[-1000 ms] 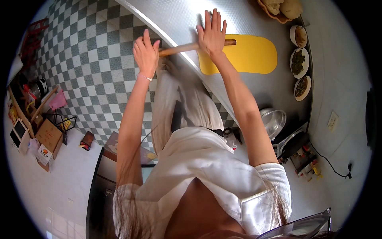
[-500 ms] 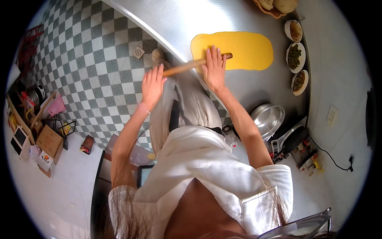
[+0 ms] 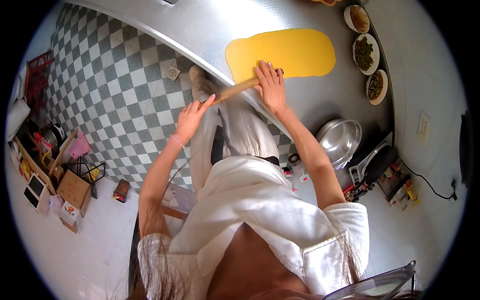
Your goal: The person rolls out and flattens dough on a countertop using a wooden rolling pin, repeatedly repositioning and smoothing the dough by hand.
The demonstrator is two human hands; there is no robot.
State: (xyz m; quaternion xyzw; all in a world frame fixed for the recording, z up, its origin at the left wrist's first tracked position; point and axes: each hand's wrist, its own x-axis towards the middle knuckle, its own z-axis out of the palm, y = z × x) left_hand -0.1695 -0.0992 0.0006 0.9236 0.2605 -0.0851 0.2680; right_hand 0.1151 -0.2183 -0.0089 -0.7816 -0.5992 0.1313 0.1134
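A wooden rolling pin [image 3: 235, 90] slants across the near edge of the counter, its right part over the lower edge of a flat yellow sheet of dough [image 3: 285, 50]. My left hand [image 3: 190, 120] grips the pin's left end, beyond the counter edge, with the index finger stretched along it. On the pin's right part lies my right hand [image 3: 272, 92], thumb on one side and long fingers laid over the wood. The tip of the pin shows just past those fingers. Whether the pin touches the dough, I cannot tell.
Three white bowls of food, one with greens [image 3: 365, 54], line the counter's right side. Metal basins [image 3: 340, 142] stand near my right forearm. The metal counter [image 3: 200, 30] ends in a raised edge above the checkered floor [image 3: 120, 90]. A cardboard box [image 3: 74, 189] sits at left.
The view has shifted, so the dough and bowls appear higher and farther left. My left hand has turned around the pin's end, its index finger now pointing along the pin.
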